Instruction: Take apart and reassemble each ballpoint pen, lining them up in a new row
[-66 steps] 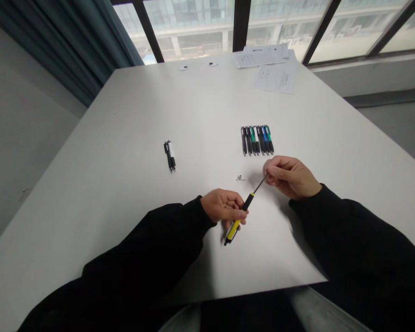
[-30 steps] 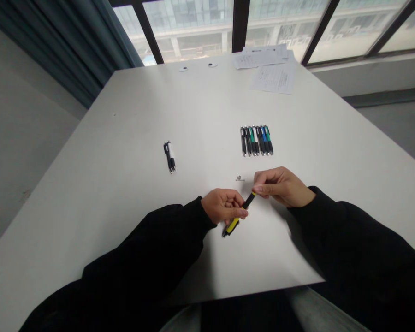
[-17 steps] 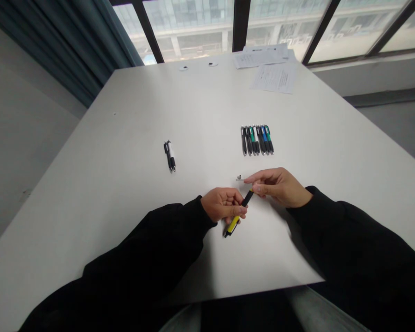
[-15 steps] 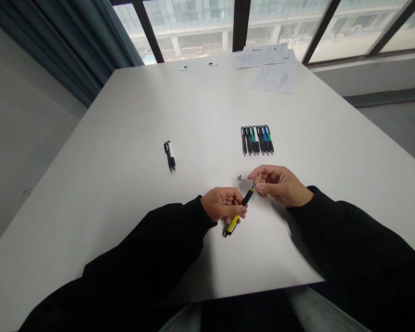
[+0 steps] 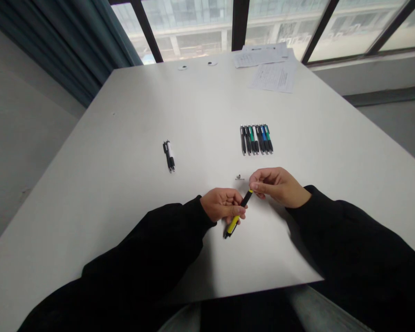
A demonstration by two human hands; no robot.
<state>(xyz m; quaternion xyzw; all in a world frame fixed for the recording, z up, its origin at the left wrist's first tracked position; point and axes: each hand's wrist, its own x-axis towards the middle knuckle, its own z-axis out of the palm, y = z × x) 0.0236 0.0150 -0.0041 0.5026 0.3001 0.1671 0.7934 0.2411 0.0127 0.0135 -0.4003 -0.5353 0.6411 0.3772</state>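
A yellow-and-black ballpoint pen [image 5: 233, 224] lies slanted in my left hand [image 5: 223, 205], pinched around its black grip between thumb and fingers. Its clip end points down toward me, and its front end points up and right. My right hand [image 5: 278, 186] is closed in a pinch at that front end, covering the pen's tip; any small part between the fingertips is hidden. Just left of the right fingertips, small metallic pen parts [image 5: 239, 177] rest on the table, too tiny to name exactly.
Beyond my right hand, several pens [image 5: 256, 139] in black, green, white and blue lie in a row. Two pens [image 5: 169, 156], one black and one white-and-black, lie side by side at the left. Printed papers [image 5: 273, 76] sit near the window on the white table [image 5: 90, 184].
My right fingertips have closed onto the pen's front end, covering the thin tip that stuck out before. My left hand keeps its hold on the pen, almost unmoved.
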